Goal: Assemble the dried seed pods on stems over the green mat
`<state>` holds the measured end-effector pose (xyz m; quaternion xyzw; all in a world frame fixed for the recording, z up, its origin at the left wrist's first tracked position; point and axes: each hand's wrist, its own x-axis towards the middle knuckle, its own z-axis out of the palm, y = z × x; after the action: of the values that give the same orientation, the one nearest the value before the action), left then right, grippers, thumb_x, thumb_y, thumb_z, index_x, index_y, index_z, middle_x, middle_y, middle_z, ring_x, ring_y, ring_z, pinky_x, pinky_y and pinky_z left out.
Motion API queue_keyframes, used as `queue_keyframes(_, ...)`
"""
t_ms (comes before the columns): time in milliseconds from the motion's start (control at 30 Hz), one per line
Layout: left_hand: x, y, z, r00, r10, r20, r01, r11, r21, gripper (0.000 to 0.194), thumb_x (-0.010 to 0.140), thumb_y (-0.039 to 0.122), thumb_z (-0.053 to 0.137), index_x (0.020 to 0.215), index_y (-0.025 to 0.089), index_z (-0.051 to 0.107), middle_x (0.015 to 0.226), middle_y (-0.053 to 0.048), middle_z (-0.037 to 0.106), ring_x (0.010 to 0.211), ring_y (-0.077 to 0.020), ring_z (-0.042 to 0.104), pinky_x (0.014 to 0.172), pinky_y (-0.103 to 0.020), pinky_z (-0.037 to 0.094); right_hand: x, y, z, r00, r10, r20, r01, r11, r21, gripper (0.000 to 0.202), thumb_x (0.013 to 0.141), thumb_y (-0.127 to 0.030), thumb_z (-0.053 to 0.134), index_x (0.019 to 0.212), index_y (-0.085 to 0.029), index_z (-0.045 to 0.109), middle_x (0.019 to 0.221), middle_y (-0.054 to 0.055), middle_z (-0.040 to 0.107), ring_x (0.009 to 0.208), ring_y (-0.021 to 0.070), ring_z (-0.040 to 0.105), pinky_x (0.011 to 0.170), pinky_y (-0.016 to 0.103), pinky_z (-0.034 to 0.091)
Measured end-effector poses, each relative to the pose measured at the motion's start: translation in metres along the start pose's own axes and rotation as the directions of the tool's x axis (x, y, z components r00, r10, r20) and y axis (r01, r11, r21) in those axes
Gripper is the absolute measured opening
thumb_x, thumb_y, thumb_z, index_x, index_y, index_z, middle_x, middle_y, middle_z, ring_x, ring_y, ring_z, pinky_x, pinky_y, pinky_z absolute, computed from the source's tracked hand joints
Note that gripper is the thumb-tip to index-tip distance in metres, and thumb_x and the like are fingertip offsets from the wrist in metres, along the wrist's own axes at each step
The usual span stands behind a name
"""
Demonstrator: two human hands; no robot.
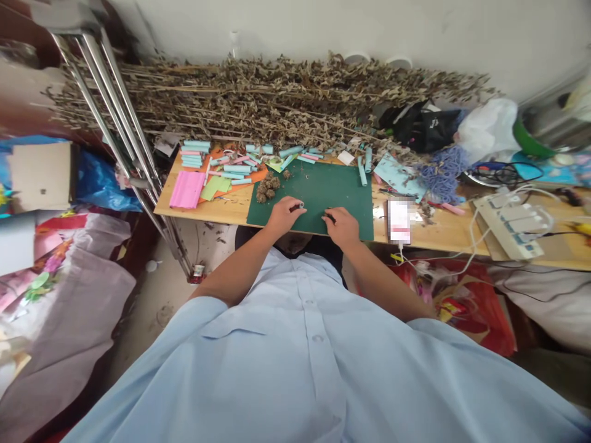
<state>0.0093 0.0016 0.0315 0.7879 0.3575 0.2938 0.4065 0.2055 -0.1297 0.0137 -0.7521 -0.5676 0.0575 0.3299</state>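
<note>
My left hand [284, 216] is over the near edge of a green cutting mat [318, 191], fingers closed round a small paper tube [300, 205] whose pale round end shows. Across from it, my right hand [342, 226] is pinched on a small dark piece [329, 216], too small to name. The two hands are apart. Brown dried clumps [268, 186] lie in a heap on the mat's left part, beyond my left hand. Rolled blue paper tubes [240, 168] lie behind and to the left of the mat.
Bundles of dried stalks [277, 92] line the back against the wall. Pink paper sheets [187, 189] lie at the left. A phone [398, 220] with a cable, purple yarn [443, 171] and a power strip [508, 224] are at the right. Metal crutches [124, 123] lean at the left.
</note>
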Motion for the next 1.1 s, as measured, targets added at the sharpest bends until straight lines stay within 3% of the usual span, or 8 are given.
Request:
queue_keyframes(333,-0.007,0.001,0.018,0.997,0.059,0.047,-0.061,0.998,0.033,0.010,0.092,0.024,0.076,0.101,0.019,0.076,0.093,-0.004,0.071,0.092,-0.0168,0.065,0.089,-0.029,0.052,-0.001,-0.004,-0.002,0.999,0.044,0.015,-0.043,0.999,-0.011,0.022,0.097,-0.033,0.061,0.102,-0.024,0.081,0.115,0.011,0.077,0.110,0.0281,0.073,0.098,0.046,0.059)
queue_keyframes(467,-0.008,0.001,0.018,0.997,0.078,0.027,-0.079,0.997,0.023,0.009,0.093,0.023,0.076,0.101,0.018,0.076,0.095,-0.005,0.072,0.094,-0.0172,0.066,0.092,-0.029,0.052,-0.003,-0.010,-0.007,0.999,0.051,-0.008,-0.050,0.991,0.128,0.023,0.096,-0.038,0.063,0.101,-0.024,0.081,0.116,0.011,0.077,0.110,0.0275,0.073,0.102,0.047,0.059)
queue_keyframes(633,-0.010,0.001,0.019,0.997,0.063,0.054,-0.064,0.998,0.021,0.011,0.094,0.024,0.075,0.104,0.019,0.077,0.097,-0.005,0.073,0.093,-0.0175,0.066,0.091,-0.029,0.052,0.003,-0.030,-0.016,0.986,0.155,0.055,-0.164,0.937,0.309,0.030,0.095,-0.047,0.066,0.108,-0.024,0.079,0.103,0.008,0.080,0.080,0.0223,0.075,0.084,0.043,0.064)
queue_keyframes(767,-0.010,0.001,0.019,0.995,0.070,0.068,-0.071,0.997,0.009,0.009,0.095,0.024,0.073,0.102,0.019,0.077,0.092,-0.004,0.071,0.088,-0.0170,0.065,0.085,-0.028,0.051,0.011,-0.048,-0.018,0.981,0.178,0.070,-0.192,0.903,0.386,0.035,0.091,-0.051,0.070,0.111,-0.023,0.077,0.096,0.006,0.080,0.081,0.0227,0.076,0.081,0.041,0.064)
queue_keyframes(933,-0.011,0.003,0.018,0.994,0.079,0.073,-0.077,0.997,-0.023,0.008,0.097,0.020,0.068,0.097,0.018,0.076,0.090,-0.004,0.070,0.087,-0.0169,0.064,0.083,-0.028,0.049,0.020,-0.059,-0.018,0.996,0.050,0.074,-0.069,0.956,0.284,0.025,0.094,-0.048,0.068,0.099,-0.025,0.078,0.097,0.006,0.080,0.086,0.0242,0.075,0.086,0.042,0.063)
queue_keyframes(1100,-0.011,0.001,0.020,0.991,0.111,0.080,-0.106,0.993,-0.057,0.012,0.097,0.018,0.064,0.094,0.018,0.075,0.090,-0.005,0.070,0.089,-0.0176,0.064,0.084,-0.028,0.049,0.027,-0.061,-0.020,0.989,-0.096,0.115,0.075,0.982,0.175,0.020,0.098,-0.041,0.064,0.099,-0.027,0.078,0.106,0.007,0.080,0.098,0.0258,0.074,0.094,0.043,0.061)
